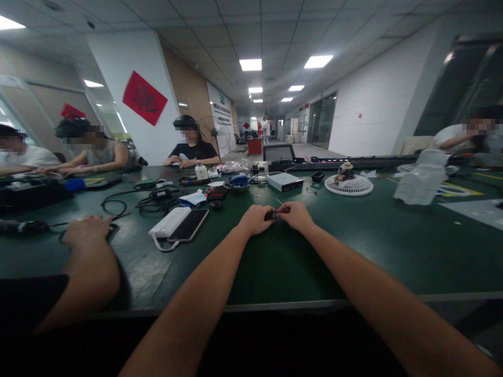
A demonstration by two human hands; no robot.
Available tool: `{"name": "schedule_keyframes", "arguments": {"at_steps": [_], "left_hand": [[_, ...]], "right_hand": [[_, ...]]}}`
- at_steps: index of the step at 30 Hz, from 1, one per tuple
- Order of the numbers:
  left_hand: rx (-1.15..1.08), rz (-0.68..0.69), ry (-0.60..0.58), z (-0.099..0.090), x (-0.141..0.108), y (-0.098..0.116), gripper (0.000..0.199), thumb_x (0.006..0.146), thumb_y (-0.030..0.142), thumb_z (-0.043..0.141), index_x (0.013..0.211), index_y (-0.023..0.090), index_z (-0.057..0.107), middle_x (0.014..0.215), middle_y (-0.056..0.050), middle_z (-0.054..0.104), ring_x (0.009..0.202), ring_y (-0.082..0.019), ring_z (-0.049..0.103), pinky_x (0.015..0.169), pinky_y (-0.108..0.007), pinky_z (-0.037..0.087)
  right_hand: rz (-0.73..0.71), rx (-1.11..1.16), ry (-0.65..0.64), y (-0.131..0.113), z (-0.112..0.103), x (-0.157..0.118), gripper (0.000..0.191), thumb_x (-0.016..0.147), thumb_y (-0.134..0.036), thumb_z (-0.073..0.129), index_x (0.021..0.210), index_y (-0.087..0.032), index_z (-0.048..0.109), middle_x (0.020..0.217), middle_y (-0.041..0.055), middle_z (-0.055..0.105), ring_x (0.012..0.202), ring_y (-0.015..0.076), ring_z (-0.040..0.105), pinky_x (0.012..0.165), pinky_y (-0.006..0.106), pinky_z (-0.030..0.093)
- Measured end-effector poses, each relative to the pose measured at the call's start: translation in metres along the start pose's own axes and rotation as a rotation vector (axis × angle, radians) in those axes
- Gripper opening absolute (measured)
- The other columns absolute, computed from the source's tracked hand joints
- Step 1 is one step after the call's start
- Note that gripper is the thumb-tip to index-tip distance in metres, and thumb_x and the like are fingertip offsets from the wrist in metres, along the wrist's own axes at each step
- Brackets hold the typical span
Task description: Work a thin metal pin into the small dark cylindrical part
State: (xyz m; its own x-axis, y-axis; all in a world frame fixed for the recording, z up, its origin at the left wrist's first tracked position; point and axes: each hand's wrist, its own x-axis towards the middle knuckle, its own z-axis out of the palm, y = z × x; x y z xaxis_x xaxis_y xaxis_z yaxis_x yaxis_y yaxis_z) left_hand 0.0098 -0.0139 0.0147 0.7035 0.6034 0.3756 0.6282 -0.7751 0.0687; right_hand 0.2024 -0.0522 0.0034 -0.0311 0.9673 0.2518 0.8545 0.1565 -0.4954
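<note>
The green tabletop fills most of the lower view; a small piece dropped here would probably bounce or roll, and the near edge runs beneath the forearms, so it could fall to the floor. A round white fan cage lies beyond the right hand, and a grey box-shaped unit sits just past both hands; loose bits could be lost behind either.

The left hand and the right hand are nearly together above the tabletop, each with its fingers pinched on something small. Well off to the left lies a co-worker's hand, near cables that might drag things about if tugged. Between it and the left hand rests a phone, which a falling part might scratch.

The left hand clamps a small dark part, which could twist free under a sideways push. The right hand pinches a thin pale rod; a slip could jab the fingers or bend it.
</note>
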Motion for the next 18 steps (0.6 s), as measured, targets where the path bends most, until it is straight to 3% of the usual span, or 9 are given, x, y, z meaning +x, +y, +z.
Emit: {"name": "schedule_keyframes", "arguments": {"at_steps": [18], "left_hand": [[0.024,0.075,0.004,-0.001,0.000,0.000,0.034,0.088,0.038,0.066,0.120,0.025,0.067,0.107,-0.006,0.075,0.100,-0.026,0.069,0.093,-0.037,0.051]], "right_hand": [[0.062,-0.182,-0.023,-0.010,-0.008,-0.008,0.030,0.099,-0.039,0.060,0.120,-0.018,0.063,0.122,0.0091,0.065,0.104,0.0226,0.065,0.090,0.044,0.055]]}}
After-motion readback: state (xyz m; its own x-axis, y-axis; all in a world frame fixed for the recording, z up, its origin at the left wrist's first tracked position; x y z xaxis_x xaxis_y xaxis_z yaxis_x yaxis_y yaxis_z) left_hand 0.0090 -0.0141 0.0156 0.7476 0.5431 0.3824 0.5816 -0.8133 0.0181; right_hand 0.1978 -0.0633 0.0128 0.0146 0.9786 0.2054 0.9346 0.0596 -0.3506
